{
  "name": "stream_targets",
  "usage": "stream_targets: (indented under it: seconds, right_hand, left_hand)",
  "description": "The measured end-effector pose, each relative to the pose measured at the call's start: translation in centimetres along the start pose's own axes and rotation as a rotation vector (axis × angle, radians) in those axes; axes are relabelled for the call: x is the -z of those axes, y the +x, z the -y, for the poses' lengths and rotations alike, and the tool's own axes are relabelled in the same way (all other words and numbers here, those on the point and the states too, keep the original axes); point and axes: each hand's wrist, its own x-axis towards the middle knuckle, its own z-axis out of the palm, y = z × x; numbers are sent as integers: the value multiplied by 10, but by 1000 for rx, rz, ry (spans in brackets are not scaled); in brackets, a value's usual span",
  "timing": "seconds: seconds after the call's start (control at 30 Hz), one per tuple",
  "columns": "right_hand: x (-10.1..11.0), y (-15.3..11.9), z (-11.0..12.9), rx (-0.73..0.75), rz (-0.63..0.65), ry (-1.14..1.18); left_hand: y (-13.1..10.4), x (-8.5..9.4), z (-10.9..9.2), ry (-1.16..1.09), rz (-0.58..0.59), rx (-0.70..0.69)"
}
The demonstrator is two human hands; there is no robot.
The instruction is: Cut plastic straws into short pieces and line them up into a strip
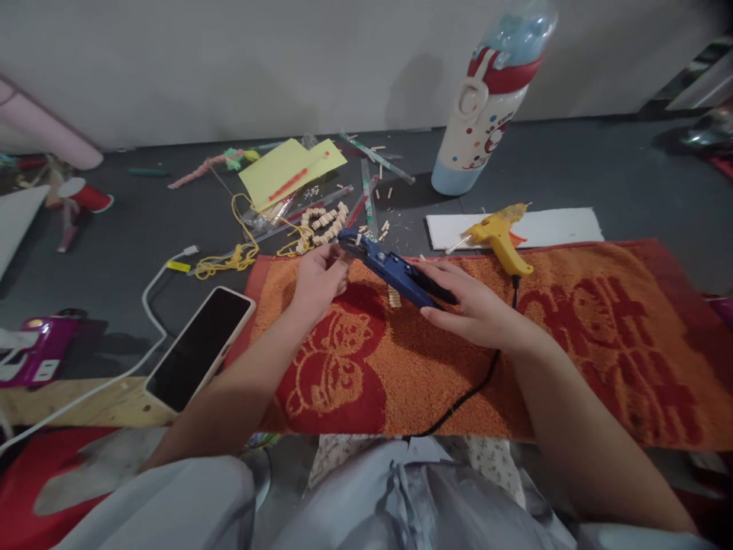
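My right hand (473, 302) is wrapped round the handles of a blue plier-like cutting tool (395, 271), which points up and to the left above the orange towel (440, 367). Close to the tool's jaws, my left hand (321, 281) has its fingers pinched together. Whatever they hold is too small to make out. A short pale wooden piece shows at the jaws. Below the tool, a small row of cut wooden pieces (395, 296) lies on the towel. Just behind my left hand is a loop of small wooden pieces (325, 223).
A yellow glue gun (504, 237) rests on a white strip (561, 228), its black cord crossing the towel. Behind stands a bottle (481, 114). To the left lie a phone (200, 347), white cable (146, 302), yellow yarn (229, 261), yellow paper (269, 172) and red spool (95, 198).
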Motion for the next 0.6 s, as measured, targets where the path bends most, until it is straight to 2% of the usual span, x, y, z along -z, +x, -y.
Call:
stream_targets:
  seconds: [0.33, 0.6]
  right_hand:
    - [1, -3, 4, -35, 16, 44]
    - [3, -2, 5, -10, 31, 51]
  left_hand:
    - [4, 10, 8, 239, -78, -208]
    - [5, 11, 7, 227, -42, -231]
